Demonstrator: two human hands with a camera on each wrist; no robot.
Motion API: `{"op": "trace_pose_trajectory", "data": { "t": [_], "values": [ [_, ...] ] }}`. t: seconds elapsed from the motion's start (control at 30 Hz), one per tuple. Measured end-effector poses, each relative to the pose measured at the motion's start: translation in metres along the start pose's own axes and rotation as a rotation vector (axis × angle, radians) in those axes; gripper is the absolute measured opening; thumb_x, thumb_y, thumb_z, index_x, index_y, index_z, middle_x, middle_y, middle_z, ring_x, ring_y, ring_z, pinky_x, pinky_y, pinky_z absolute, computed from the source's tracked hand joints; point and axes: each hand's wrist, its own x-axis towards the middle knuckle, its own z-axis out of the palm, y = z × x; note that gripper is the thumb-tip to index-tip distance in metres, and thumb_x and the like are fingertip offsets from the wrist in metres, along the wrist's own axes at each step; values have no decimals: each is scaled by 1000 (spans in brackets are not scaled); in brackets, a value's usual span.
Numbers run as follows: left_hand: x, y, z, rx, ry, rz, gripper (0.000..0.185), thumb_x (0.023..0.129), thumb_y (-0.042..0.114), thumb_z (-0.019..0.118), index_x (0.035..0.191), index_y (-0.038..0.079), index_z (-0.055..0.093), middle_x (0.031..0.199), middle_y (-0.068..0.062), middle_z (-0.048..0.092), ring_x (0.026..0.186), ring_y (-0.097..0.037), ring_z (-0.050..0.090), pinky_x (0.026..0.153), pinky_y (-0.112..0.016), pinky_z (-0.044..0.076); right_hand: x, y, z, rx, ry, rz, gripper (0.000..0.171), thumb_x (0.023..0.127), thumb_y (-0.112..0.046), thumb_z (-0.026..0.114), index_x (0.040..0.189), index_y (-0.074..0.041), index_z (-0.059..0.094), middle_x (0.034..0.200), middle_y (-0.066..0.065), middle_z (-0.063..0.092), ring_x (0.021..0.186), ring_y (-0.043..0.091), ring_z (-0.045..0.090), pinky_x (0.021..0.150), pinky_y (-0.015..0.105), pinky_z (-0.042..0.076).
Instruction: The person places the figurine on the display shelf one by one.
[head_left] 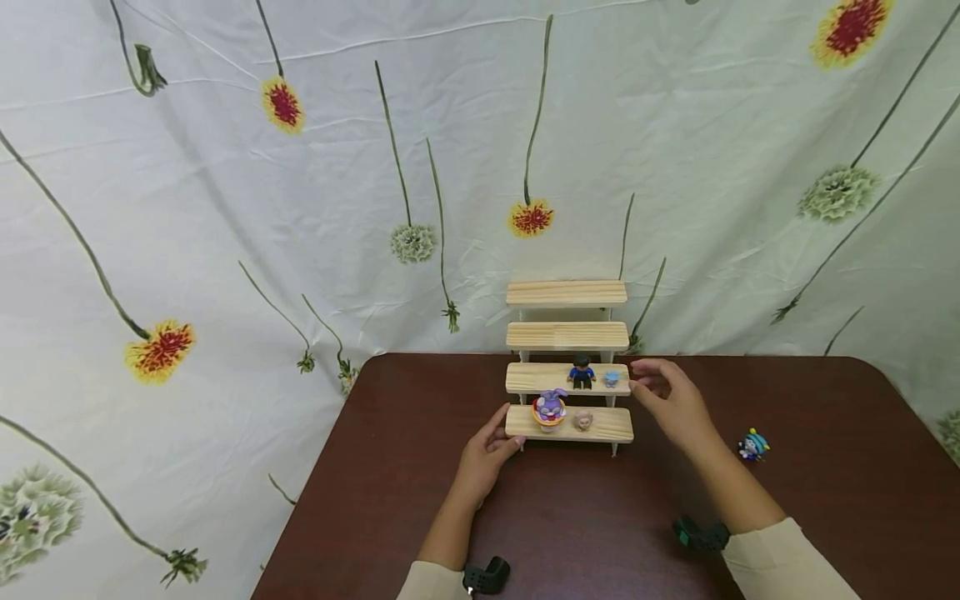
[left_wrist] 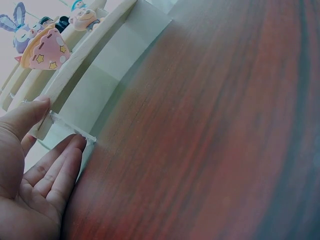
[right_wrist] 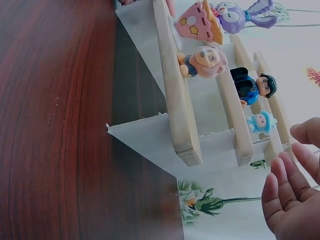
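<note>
A stepped wooden display shelf (head_left: pixel 567 335) with white supports stands on the table. On its lowest step sit a purple rabbit-eared figurine (head_left: pixel 551 406) in a pink, star-marked cup and a small pink-haired figurine (head_left: pixel 582 420). One step up are a toy figure (head_left: pixel 581 372) with black hair and blue top and a small light-blue figurine (head_left: pixel 612 379). My left hand (head_left: pixel 480 462) grips the lowest step's left end, thumb on the plank (left_wrist: pixel 75 67) and fingers by the support. Beside the second step's right end is my right hand (head_left: pixel 675 408), fingers loosely bent, holding nothing.
To the right of my right hand, a small blue figurine with a yellow-topped hat (head_left: pixel 753 445) is on the dark brown table (head_left: pixel 585 533). A white cloth (head_left: pixel 337 192) printed with flowers hangs close behind the shelf. Two upper steps carry no figures.
</note>
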Motion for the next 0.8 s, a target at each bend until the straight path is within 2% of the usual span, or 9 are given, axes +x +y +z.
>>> {"op": "trace_pose_trajectory", "data": {
  "t": [0.5, 0.63, 0.73, 0.8],
  "values": [
    [-1, -1, -1, -7, 1, 23, 71, 93, 27, 75, 156, 21, 42, 115, -13, 71, 95, -12, 70, 85, -20, 52, -17, 2, -18, -21, 28, 9, 36, 102, -31, 61, 131, -10, 62, 124, 11, 64, 96, -11, 53, 81, 10, 42],
    [-1, 0, 0, -8, 3, 11, 71, 92, 28, 76, 155, 23, 43, 115, -11, 71, 96, -13, 70, 86, -21, 52, -23, 2, -23, -9, 43, 21, 36, 102, -32, 61, 132, -11, 61, 125, 12, 63, 97, -11, 53, 82, 10, 42],
    [-1, 1, 0, -12, 3, 1, 71, 92, 28, 76, 155, 25, 43, 115, -10, 71, 97, -13, 70, 87, -21, 51, -27, 3, -27, 2, 51, 31, 35, 102, -31, 61, 132, -12, 61, 122, 1, 63, 98, -11, 54, 83, 10, 42],
    [-1, 1, 0, -13, 1, 1, 71, 92, 28, 76, 155, 25, 43, 115, -10, 71, 97, -13, 70, 87, -21, 51, -29, 3, -30, 14, 58, 36, 35, 102, -29, 62, 132, -12, 60, 118, -11, 62, 98, -11, 54, 82, 10, 42]
  ]
}}
